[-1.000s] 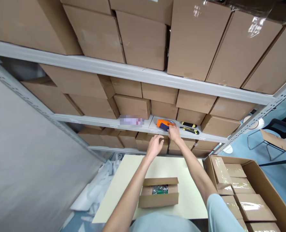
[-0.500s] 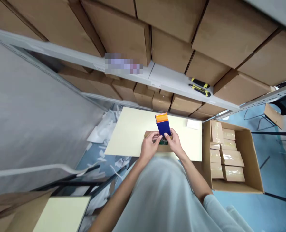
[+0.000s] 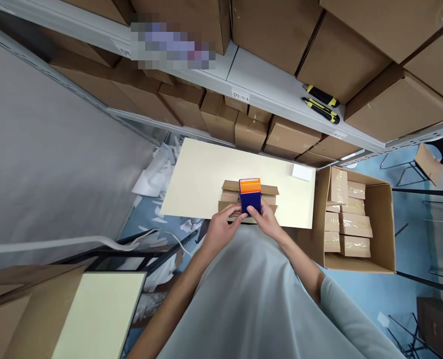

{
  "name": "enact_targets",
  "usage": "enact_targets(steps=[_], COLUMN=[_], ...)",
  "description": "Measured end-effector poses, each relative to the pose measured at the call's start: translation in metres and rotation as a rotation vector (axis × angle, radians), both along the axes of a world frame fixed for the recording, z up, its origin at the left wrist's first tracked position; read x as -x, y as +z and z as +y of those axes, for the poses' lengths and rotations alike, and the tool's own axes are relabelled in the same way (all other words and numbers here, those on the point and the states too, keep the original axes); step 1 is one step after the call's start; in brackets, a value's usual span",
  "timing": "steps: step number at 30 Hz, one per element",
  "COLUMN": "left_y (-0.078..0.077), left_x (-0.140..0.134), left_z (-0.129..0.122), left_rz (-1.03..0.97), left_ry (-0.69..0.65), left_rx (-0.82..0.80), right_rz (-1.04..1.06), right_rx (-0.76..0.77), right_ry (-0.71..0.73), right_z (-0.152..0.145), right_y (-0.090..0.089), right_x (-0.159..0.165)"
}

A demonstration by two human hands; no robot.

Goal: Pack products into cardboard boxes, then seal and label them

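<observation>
A small dark blue box with an orange top end is held up in front of me over the table. My right hand grips its lower right side, the thumb lying across the blue face. At the lower left corner, my left hand has its fingers and thumb closed on the edge. Behind and below the blue box, a cardboard carton lies on the table with its flaps spread. My hands and the blue box hide most of the carton's inside.
The cream tabletop has a small white box at its right end. Beside it stands a large carton holding several taped boxes. Shelves above carry cartons and two utility knives. Paper scraps lie at left.
My view has tilted downward. The blue box now stands more upright, and the carton's flaps show more fully behind it. Something green beneath the box is now hidden.
</observation>
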State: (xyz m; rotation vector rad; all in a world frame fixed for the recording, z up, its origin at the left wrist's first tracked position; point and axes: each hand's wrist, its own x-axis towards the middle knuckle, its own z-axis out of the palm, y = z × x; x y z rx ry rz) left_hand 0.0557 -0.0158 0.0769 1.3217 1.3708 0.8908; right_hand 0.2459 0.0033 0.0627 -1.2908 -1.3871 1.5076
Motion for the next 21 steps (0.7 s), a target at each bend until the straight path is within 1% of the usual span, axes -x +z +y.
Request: enact_targets(steps=[2, 5, 7, 9, 12, 15, 18, 21], left_y=[0.008, 0.024, 0.035, 0.045, 0.058, 0.069, 0.076, 0.080], left_x=[0.012, 0.031, 0.040, 0.044, 0.043, 0.041, 0.042, 0.042], left_z=[0.002, 0.012, 0.022, 0.031, 0.040, 0.042, 0.043, 0.044], left_rz=[0.056, 0.098, 0.080, 0.040, -0.014, -0.001, 0.032, 0.052], left_ry=[0.023, 0.178, 0.241, 0.211, 0.114, 0.052, -0.002, -0.056], left_rx=[-0.010, -0.039, -0.064, -0.065, -0.027, -0.010, -0.014, -0.024], right_rz=[0.001, 0.047, 0.051, -0.011, -0.144, -0.250, -0.306, -0.328], right_rx=[-0.002, 0.013, 0.011, -0.011, -0.052, -0.099, -0.154, -0.197], right_ry=[-0.005, 0.033, 0.064, 0.091, 0.130, 0.158, 0.196, 0.224], right_z=[-0.002, -0.008, -0.012, -0.016, -0.019, -0.022, -0.023, -0.022], right_y=[0.002, 0.009, 0.014, 0.018, 0.022, 0.026, 0.032, 0.038], right_x=[0.002, 0.001, -0.002, -0.007, -0.016, -0.024, -0.030, -0.033])
